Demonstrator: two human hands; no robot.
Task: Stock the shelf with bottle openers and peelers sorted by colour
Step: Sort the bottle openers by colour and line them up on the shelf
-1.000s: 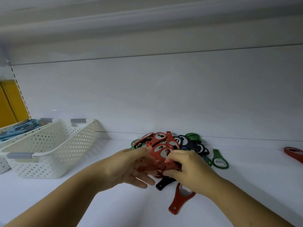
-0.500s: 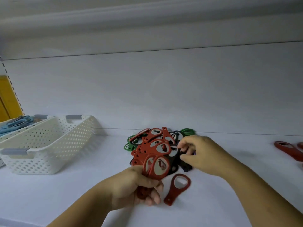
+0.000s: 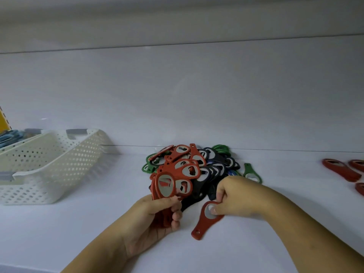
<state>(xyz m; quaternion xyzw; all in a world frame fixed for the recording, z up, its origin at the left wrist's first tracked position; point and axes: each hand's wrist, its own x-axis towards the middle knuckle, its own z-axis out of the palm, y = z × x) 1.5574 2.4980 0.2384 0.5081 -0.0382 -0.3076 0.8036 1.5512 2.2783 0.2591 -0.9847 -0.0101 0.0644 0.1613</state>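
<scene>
The left hand (image 3: 155,215) is clenched round the handles of a bunch of red openers (image 3: 165,186), their ringed heads fanned upward above the thumb. Just beside it, the right hand (image 3: 234,196) pinches the round head of a single red opener (image 3: 204,223) that lies flat on the white shelf (image 3: 78,233), handle pointing toward the shelf's front edge.

Behind both hands sits a mixed pile of openers (image 3: 208,164), red on top at the left, black and dark blue in the middle, green poking out at both sides and at the back. The bunch in the left hand hides part of the pile's front. One green opener (image 3: 251,172) lies apart at the pile's right edge.

To the left stands a white perforated basket (image 3: 49,164); behind it a second basket (image 3: 29,139) holds blue items (image 3: 9,135). A few more red openers (image 3: 340,171) lie well apart at the far right.
</scene>
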